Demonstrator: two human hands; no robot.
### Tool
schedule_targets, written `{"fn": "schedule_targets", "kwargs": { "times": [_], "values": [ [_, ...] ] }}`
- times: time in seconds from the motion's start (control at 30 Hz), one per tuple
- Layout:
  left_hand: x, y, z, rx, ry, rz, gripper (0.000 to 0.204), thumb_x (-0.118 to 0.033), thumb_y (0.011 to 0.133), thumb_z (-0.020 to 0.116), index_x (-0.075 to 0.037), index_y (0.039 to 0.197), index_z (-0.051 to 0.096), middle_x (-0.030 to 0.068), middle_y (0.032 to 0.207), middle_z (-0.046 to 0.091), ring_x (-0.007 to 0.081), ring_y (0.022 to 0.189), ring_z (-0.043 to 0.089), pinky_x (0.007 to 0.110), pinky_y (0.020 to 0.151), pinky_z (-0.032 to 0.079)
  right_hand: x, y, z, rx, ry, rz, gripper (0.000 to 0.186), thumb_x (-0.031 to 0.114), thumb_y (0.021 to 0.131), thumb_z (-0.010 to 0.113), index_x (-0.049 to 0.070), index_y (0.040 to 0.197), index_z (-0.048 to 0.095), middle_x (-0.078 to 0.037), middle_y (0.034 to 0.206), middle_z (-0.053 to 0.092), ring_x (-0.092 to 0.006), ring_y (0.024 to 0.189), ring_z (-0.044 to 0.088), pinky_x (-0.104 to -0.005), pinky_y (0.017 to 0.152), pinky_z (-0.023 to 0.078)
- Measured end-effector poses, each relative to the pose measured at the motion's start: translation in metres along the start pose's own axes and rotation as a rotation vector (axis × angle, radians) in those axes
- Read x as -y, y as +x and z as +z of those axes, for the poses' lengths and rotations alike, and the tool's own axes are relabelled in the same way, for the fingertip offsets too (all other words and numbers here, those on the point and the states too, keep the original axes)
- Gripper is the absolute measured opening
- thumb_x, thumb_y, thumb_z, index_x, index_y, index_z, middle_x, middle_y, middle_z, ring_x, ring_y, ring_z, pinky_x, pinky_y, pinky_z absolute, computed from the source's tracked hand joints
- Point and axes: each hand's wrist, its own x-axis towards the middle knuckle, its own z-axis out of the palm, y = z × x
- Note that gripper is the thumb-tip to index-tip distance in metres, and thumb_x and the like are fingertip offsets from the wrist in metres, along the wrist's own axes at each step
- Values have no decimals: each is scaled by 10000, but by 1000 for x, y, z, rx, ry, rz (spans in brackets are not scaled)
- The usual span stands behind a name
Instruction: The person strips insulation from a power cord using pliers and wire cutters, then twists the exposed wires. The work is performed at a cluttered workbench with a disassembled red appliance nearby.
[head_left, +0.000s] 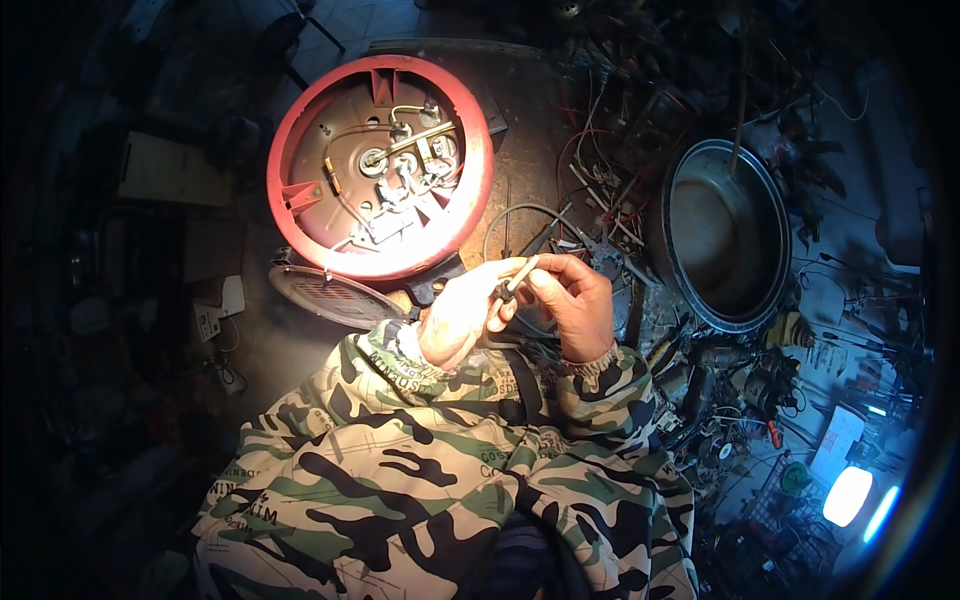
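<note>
In front of my chest, my left hand (458, 312) and my right hand (575, 300) pinch a pale grey electrical cable (524, 270) between their fingertips. A small black fitting (506, 292) sits around the cable, close to my left fingers. Beyond my hands, a grey cord (515, 208) loops up over the bench; whether it joins the held piece I cannot tell. A red round appliance housing (480, 165) lies open to the far left of my hands, its wires and terminals exposed. Against its near side leans a round, slotted cover (335, 297).
A deep, dark-rimmed round pot (725, 235) stands at the right. Loose wires (600, 205) tangle between it and the bench (525, 120). Tools and parts crowd the lower right, near a bright lamp (848, 497). A pale box (175, 168) stands in shadow at left.
</note>
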Motion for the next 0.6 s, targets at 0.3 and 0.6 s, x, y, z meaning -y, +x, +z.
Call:
{"fn": "schedule_targets", "kwargs": {
  "times": [0.3,0.6],
  "values": [
    [9,3,-3,1,-71,-81,396,-253,1041,499,60,1283,529,99,997,643,95,782,549,214,690,455,-1,10,0,-58,98,39,97,21,940,643,-66,939,601,-114,795,652,-175,656,624,-283,599,496],
    [22,4,-17,86,-214,-173,507,-192,967,605,83,1368,458,149,1147,622,175,932,598,281,864,481,-27,29,-24,-182,170,66,172,174,923,690,14,906,631,-6,700,552,-70,555,469,-217,468,353]
  ]
}}
